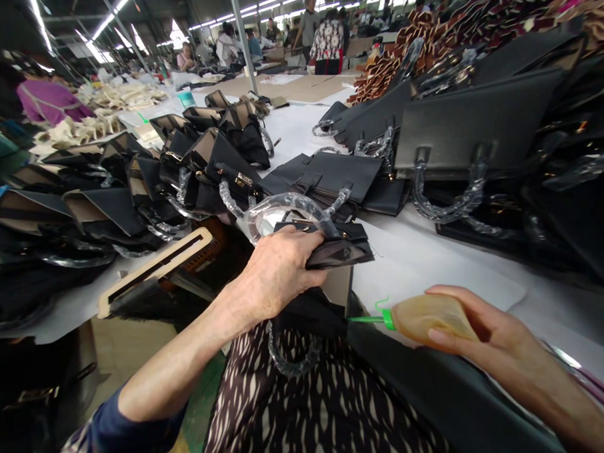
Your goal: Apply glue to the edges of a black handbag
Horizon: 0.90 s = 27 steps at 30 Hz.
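My left hand (pixel 288 264) grips the top edge of a black handbag (pixel 340 248), fingers over the far side and thumb toward me. The bag's plastic-wrapped handle (pixel 296 203) arches up behind my knuckles, and another wrapped handle (pixel 295 360) hangs down over my patterned clothing. In my right hand (pixel 481 329) is a squeeze glue bottle (pixel 426 316) with amber contents and a green nozzle. It lies nearly level, its thin tip pointing left at the bag's side edge. Whether the tip touches the bag I cannot tell. The bag's lower part is dark and hard to make out.
Many black handbags (pixel 101 212) crowd the table's left side. More bags (pixel 477 122) with wrapped handles stack up at right. A pale slotted frame (pixel 156 269) stands at left. Scissors-like metal (pixel 562 355) lies by my right forearm. Brown strips (pixel 424 37) pile behind; people work farther back.
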Motion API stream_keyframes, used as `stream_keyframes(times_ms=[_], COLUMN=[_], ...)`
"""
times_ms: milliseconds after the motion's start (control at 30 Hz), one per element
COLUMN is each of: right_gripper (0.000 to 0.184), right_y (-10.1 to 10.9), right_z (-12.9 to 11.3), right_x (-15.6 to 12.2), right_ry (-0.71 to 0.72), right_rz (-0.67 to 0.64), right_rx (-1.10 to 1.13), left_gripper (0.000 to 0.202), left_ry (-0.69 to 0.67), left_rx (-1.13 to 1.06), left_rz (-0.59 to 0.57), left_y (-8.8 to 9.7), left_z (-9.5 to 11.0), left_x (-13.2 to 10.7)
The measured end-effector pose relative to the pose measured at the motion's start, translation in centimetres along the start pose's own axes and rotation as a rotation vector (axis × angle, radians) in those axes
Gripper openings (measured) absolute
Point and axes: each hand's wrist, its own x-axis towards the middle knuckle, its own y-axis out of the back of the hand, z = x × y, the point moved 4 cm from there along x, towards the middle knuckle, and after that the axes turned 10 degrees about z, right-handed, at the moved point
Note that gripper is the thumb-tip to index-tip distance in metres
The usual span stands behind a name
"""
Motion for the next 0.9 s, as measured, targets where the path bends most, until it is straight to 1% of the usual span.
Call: stream_keyframes(times_ms=[167,233,333,433,567,733,800,900], right_gripper=[0.056,0.058,0.060,0.056,0.054,0.051,0.050,0.052], right_y=[-0.2,-0.3,-0.3,-0.3,-0.5,-0.9,-1.2,-1.4], right_z=[-0.5,-0.9,-1.4,-1.4,-0.5,1.1,1.5,2.1], right_x=[-0.5,-0.8,-1.1,-1.3,-2.1,-3.6,-4.2,-4.6], right_ry=[-0.013,-0.031,-0.036,-0.023,-0.061,-0.158,-0.187,-0.213], right_rz=[-0.037,-0.043,-0.015,0.016,0.041,0.163,0.166,0.136], right_rx=[0.001,0.000,0.003,-0.009,0.041,0.165,0.193,0.181], left_gripper=[0.006,0.006,0.007,0.008,0.006,0.007,0.007,0.008], left_ry=[-0.006,0.005,0.008,0.007,-0.002,-0.026,-0.023,0.001], left_rx=[-0.031,-0.045,-0.067,-0.066,-0.040,-0.033,-0.037,-0.050], left_rz=[-0.008,-0.008,-0.010,-0.010,0.009,0.045,0.051,0.048], left_y=[0.3,0.3,0.3,0.3,0.4,0.7,0.7,0.7], left_z=[0.2,0.2,0.1,-0.2,-0.5,-0.6,-0.6,-0.6], left_x=[0.3,0.4,0.6,0.8,0.9,0.9,0.9,0.9])
